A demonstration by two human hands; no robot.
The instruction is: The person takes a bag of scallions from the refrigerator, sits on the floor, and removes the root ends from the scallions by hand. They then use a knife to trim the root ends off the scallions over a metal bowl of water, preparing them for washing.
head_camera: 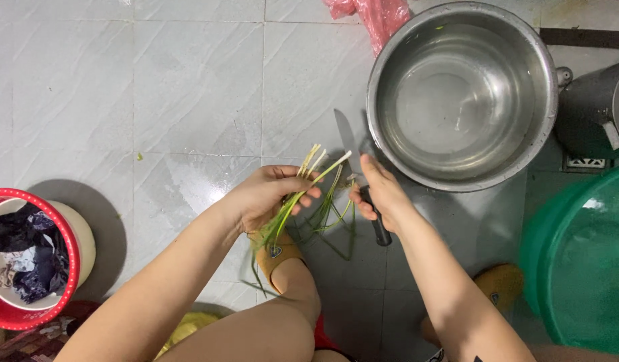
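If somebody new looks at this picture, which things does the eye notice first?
First, at the centre, the left hand holds a bunch of green onions, while the right hand holds a knife with a black handle. Above them, at upper right, a big steel basin stands on the white tile floor.

1. pale grey tiled floor (189, 87) with thin grout lines carries everything.
2. a big steel basin (524, 47) sits on it at upper right.
3. a pink plastic bag (380, 17) lies just behind the basin.
4. a green tub (578, 261) stands at right.
5. a red basket (4, 312) stands at lower left.
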